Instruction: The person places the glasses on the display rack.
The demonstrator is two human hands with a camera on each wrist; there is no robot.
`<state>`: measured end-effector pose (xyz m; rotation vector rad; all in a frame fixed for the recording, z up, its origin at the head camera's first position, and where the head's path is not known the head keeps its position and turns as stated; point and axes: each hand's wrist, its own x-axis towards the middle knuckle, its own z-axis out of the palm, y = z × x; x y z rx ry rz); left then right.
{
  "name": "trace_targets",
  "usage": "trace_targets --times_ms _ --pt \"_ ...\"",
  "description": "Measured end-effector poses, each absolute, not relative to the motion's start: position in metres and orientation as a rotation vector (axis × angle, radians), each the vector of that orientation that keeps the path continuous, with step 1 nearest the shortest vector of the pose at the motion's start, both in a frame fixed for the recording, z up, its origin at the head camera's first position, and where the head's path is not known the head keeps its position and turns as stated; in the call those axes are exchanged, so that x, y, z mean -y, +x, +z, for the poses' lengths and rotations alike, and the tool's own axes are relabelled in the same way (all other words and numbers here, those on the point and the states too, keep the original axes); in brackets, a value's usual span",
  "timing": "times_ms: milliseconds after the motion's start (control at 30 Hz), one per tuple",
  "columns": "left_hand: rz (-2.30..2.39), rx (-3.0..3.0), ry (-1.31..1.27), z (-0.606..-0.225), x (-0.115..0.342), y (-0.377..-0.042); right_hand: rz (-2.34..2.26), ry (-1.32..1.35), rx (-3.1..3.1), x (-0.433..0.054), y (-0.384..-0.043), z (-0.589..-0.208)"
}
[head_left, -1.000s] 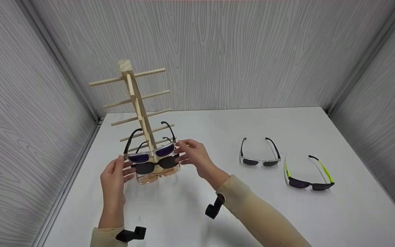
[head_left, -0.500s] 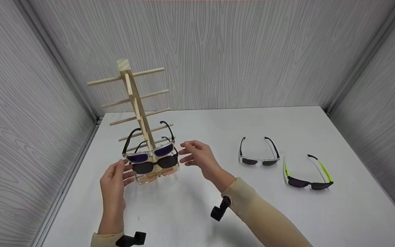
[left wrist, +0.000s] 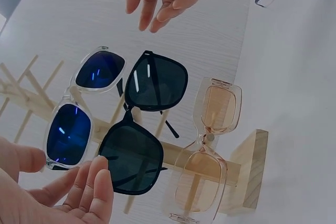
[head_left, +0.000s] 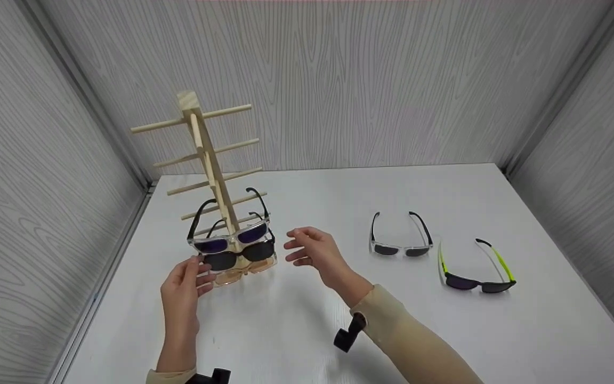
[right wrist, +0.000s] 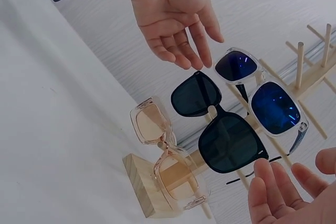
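Observation:
Three pairs of glasses hang one above another on a wooden display rack (head_left: 212,162). The uppermost is a pair of clear-framed sunglasses (left wrist: 68,135) with blue lenses. Under it are black sunglasses (left wrist: 131,156), then glasses with peach-tinted clear frames (right wrist: 178,177) at the bottom. My left hand (head_left: 183,282) is beside the left end of the clear and black pairs, its fingers loosely bent and fingertips close to the rims. To the right of the rack, my right hand (head_left: 317,253) is in the air with relaxed fingers, a gap between it and the frames. Neither hand grips anything.
On the white table (head_left: 296,330) to the right lie clear-framed sunglasses with black temples (head_left: 400,249) and black sunglasses with neon-yellow temples (head_left: 480,284), both with temples spread. Grey wood-grain panels (head_left: 328,85) enclose the back and sides. Upper rack pegs (head_left: 227,111) are bare.
My right hand has let go of the clear-framed sunglasses' right end and drawn away to the right. My left hand has slipped slightly down from the left end. The glasses stay on the rack.

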<state>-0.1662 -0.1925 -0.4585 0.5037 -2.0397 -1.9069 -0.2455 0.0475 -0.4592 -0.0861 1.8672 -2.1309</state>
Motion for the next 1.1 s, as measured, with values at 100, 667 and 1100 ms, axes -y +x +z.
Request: trace_targets --times_ms 100,667,1100 --pt "-1.908 2.048 0.516 -0.461 0.191 -0.166 -2.130 -0.071 -1.856 -0.051 -0.244 -0.463" --pt "-1.995 2.102 0.497 -0.472 0.174 -0.166 -2.151 -0.051 -1.831 -0.072 -0.233 -0.480" --pt "-2.024 2.162 0.502 -0.486 0.156 -0.168 -2.162 0.000 -1.840 -0.088 -0.227 -0.499"
